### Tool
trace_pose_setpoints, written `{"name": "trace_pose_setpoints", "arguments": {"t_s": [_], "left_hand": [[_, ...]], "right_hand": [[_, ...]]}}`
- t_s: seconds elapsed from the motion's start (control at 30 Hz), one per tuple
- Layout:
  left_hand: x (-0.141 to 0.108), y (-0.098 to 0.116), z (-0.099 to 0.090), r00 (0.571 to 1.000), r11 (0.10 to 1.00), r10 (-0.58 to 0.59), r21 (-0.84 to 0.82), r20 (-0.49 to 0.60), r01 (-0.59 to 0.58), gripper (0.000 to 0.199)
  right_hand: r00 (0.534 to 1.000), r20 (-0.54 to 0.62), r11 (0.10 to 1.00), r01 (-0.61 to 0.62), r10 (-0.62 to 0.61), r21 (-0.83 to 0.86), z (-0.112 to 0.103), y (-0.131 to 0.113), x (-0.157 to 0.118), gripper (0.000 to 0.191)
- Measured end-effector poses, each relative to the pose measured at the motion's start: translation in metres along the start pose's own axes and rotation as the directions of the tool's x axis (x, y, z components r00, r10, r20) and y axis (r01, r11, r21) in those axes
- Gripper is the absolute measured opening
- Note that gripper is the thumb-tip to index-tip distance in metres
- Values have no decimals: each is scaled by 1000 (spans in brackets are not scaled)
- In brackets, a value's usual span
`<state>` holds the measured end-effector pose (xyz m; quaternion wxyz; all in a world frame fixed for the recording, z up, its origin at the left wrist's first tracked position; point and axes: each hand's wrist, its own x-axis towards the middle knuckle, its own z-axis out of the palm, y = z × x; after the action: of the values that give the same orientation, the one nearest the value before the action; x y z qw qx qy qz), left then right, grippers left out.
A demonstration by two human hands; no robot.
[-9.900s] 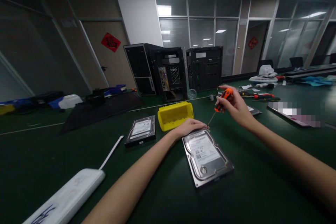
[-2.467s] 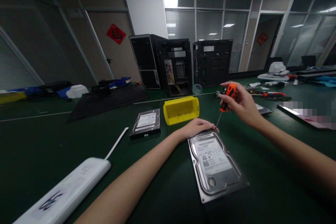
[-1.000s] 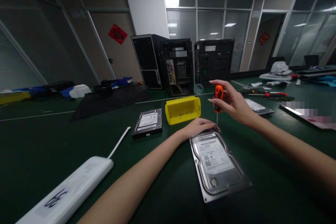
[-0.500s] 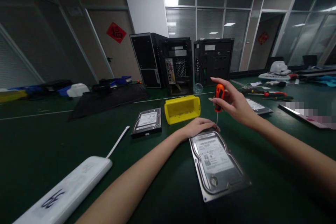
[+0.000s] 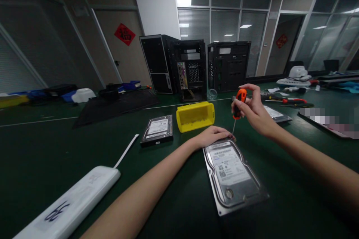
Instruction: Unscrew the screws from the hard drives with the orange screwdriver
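A silver hard drive with a white label lies on the green table in front of me. My left hand rests over its far end, the fingers curled along that edge and holding it. My right hand grips a screwdriver by its orange and black handle. The thin shaft leans, its lower end meeting the far right corner of the drive beside my left fingertips. What the tip touches is hidden there.
A yellow bin and a second hard drive lie beyond my left forearm. At the near left is a white power strip. Computer cases stand at the back. Pliers and another drive lie right.
My right hand has shifted slightly right and curled more around the screwdriver. The handle now tilts to the right instead of standing nearly upright. My left hand and the drive stay in place.
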<state>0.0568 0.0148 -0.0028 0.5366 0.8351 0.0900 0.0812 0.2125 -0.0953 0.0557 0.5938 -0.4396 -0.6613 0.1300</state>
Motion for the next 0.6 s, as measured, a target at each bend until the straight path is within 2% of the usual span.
{"name": "trace_pose_setpoints", "arguments": {"t_s": [0.2,0.33,0.6], "left_hand": [[-1,2,1,1000,1000,6,-7,15,-6,36],[-1,2,1,999,1000,24,2,21,-24,37],[-2,0,1,999,998,43,46,16,-44,37]], "right_hand": [[999,-33,999,-40,39,-18,2,-2,0,39],[1000,21,999,-6,7,-38,2,-6,2,34],[996,87,995,29,-21,-97,1,-8,0,47]]}}
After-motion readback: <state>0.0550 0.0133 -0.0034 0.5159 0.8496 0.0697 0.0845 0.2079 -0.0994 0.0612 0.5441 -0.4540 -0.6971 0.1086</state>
